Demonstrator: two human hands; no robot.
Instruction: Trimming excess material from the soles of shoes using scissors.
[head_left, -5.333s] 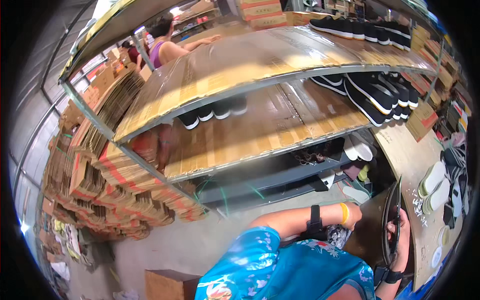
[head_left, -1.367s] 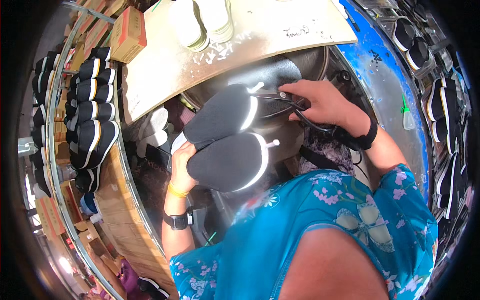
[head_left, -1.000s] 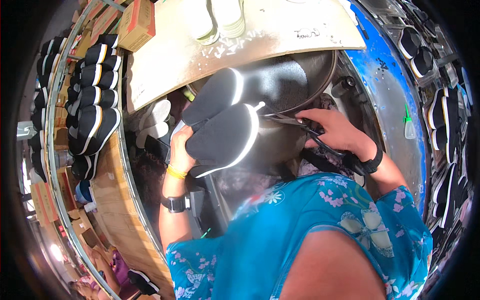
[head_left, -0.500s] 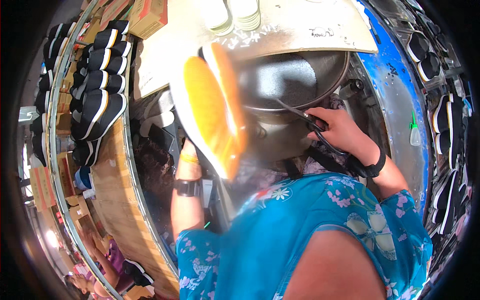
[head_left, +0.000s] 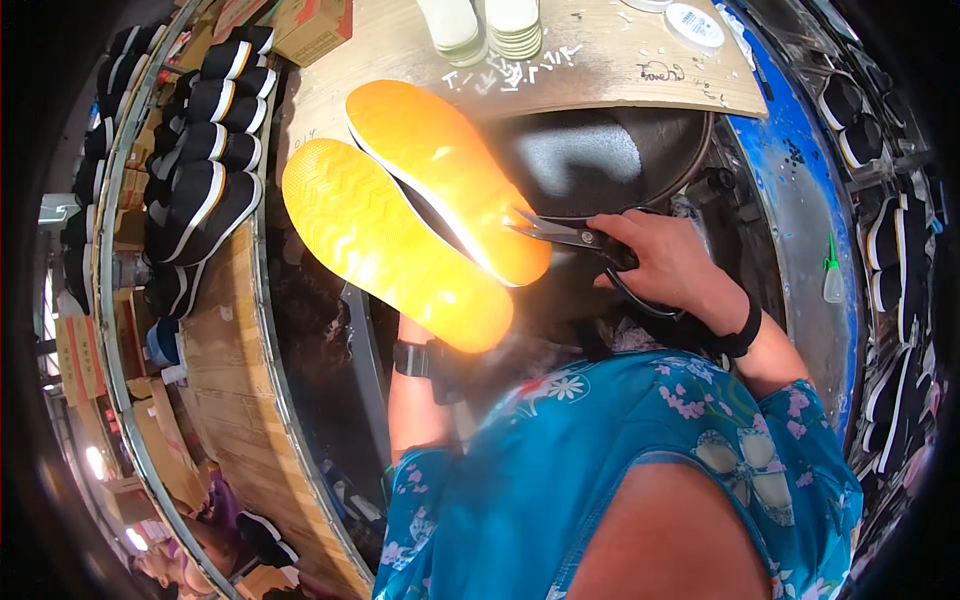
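Note:
Two shoes with bright orange soles and white edges, a left sole point(head_left: 385, 245) and a right sole point(head_left: 445, 160), are held side by side with their soles facing up. My left hand grips them from underneath, its fingers hidden by the shoes; only the left forearm point(head_left: 418, 405) shows below. In my right hand point(head_left: 665, 262) is a pair of black-handled scissors point(head_left: 565, 234). Their blades are slightly apart, with the tips at the right-hand sole near its lower end. Whether they touch the sole, I cannot tell.
Beyond the shoes, a large dark round pan point(head_left: 655, 150) sits partly under a wooden board point(head_left: 600, 85). On the board are stacked pale insoles point(head_left: 513, 30) and white scraps point(head_left: 510, 72). Black shoes point(head_left: 205, 150) line the left rack. A green-tipped bottle point(head_left: 832, 275) lies right.
The shoes have swung left, turning their soles more fully upward. The scissors have moved left and down from the pan's edge to the right-hand sole, and their blades now stand apart.

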